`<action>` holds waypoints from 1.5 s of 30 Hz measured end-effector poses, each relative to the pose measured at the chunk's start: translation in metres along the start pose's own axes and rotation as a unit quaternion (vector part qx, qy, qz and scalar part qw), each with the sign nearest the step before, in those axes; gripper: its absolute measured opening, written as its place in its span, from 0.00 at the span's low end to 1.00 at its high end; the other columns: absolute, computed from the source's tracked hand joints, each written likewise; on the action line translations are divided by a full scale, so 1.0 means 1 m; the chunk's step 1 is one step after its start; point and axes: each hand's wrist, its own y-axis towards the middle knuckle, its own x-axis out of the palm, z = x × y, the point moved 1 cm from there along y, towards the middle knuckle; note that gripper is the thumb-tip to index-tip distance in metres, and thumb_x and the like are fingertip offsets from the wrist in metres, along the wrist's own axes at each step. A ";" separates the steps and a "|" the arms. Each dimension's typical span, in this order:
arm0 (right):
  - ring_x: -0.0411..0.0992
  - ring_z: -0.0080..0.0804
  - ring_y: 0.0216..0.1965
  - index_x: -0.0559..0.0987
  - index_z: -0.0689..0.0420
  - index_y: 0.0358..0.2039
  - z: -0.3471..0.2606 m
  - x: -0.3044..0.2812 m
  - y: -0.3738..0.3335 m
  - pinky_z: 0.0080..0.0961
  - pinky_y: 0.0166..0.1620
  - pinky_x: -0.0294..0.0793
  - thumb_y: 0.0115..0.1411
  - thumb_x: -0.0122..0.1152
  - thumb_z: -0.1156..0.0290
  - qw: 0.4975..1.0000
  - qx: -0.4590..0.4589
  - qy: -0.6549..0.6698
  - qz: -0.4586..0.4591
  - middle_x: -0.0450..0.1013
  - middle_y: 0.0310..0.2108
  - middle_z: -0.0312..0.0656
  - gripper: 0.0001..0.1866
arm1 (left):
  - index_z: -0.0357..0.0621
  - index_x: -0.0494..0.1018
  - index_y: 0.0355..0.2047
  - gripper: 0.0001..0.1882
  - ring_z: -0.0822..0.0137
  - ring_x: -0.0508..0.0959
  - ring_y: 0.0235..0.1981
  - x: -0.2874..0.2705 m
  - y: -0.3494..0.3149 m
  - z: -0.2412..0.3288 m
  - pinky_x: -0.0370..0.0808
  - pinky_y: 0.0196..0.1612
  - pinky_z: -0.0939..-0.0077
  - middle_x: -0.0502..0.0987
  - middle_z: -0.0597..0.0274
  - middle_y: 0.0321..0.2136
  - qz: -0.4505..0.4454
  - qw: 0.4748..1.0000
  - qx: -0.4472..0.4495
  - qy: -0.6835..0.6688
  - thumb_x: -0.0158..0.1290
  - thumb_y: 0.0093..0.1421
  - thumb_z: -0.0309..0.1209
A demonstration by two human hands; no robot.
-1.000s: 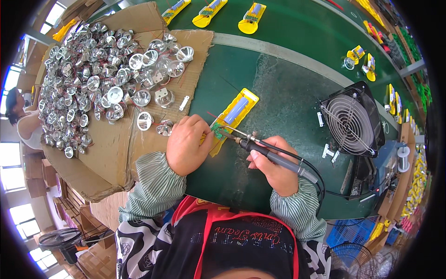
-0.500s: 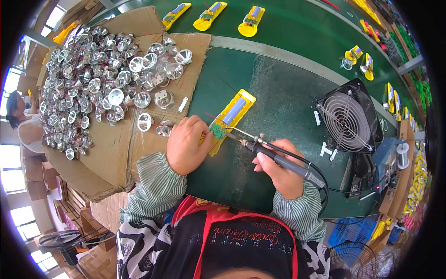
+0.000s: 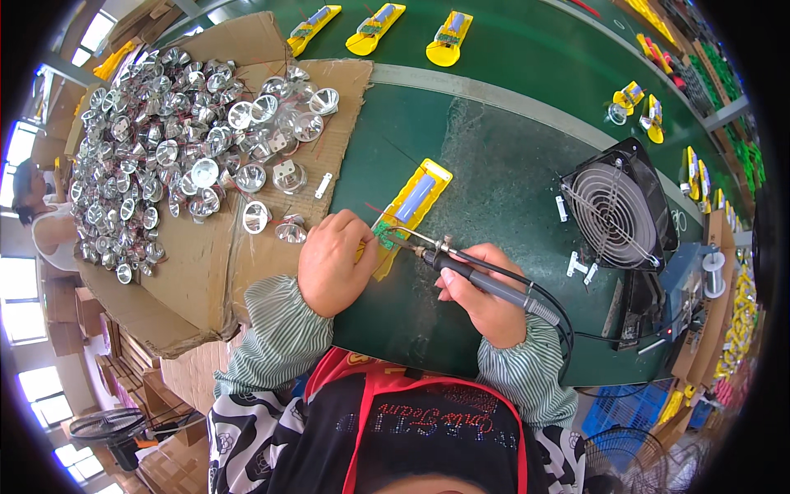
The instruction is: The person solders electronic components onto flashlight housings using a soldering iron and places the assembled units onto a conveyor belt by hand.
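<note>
1. Left hand: fingers half-curled over yellow casing, near end; grip hidden.
2. Right hand: closed around soldering iron, tip at green circuit board.
3. Casing: slanting on tabletop, between near and far edges, beside cardboard's right edge.
4. Black shirt: red and pale lettering, upside-down.

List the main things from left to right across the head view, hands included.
Heaped silver reflector cups, bare left hand, elongated yellow plastic housing, bare right hand, square black fan, round white spool.

Slanted yellow casing, soldering iron at green board
</note>
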 end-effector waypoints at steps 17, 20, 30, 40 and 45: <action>0.75 0.26 0.25 0.71 0.68 0.35 -0.014 -0.017 -0.013 0.21 0.28 0.77 0.54 0.59 0.81 0.995 0.007 0.029 0.090 0.76 0.25 0.46 0.09 | 0.38 0.70 0.24 0.04 0.51 0.72 0.30 -0.001 0.000 0.001 0.69 0.33 0.61 0.70 0.53 0.25 0.002 1.000 -0.007 0.010 0.53 0.51 0.25; 0.76 0.26 0.26 0.70 0.68 0.35 -0.013 -0.026 -0.019 0.21 0.29 0.77 0.55 0.59 0.81 0.993 -0.004 0.028 0.111 0.75 0.25 0.47 0.09 | 0.39 0.71 0.26 0.07 0.52 0.73 0.31 0.000 -0.002 0.002 0.69 0.35 0.62 0.72 0.53 0.28 -0.008 0.999 -0.002 0.041 0.55 0.52 0.29; 0.75 0.25 0.26 0.72 0.67 0.35 -0.014 -0.056 -0.033 0.20 0.30 0.77 0.55 0.59 0.80 0.986 -0.005 0.051 0.156 0.75 0.26 0.45 0.08 | 0.38 0.69 0.38 0.20 0.52 0.75 0.33 -0.009 0.025 0.030 0.72 0.36 0.63 0.71 0.52 0.34 -0.050 0.995 0.057 0.058 0.61 0.49 0.36; 0.75 0.25 0.27 0.73 0.66 0.36 -0.001 -0.085 -0.035 0.20 0.31 0.77 0.54 0.62 0.78 0.968 0.023 0.108 0.226 0.76 0.27 0.44 0.10 | 0.39 0.71 0.45 0.22 0.51 0.74 0.41 0.109 0.292 0.091 0.70 0.46 0.64 0.74 0.47 0.37 -0.028 0.992 0.118 -0.022 0.54 0.57 0.42; 0.75 0.22 0.27 0.74 0.65 0.35 0.003 -0.095 -0.035 0.18 0.32 0.75 0.53 0.63 0.75 0.959 0.058 0.108 0.257 0.76 0.27 0.41 0.11 | 0.41 0.67 0.53 0.26 0.51 0.73 0.46 0.196 0.389 0.102 0.70 0.47 0.64 0.72 0.46 0.45 -0.251 0.895 0.025 -0.369 0.52 0.58 0.42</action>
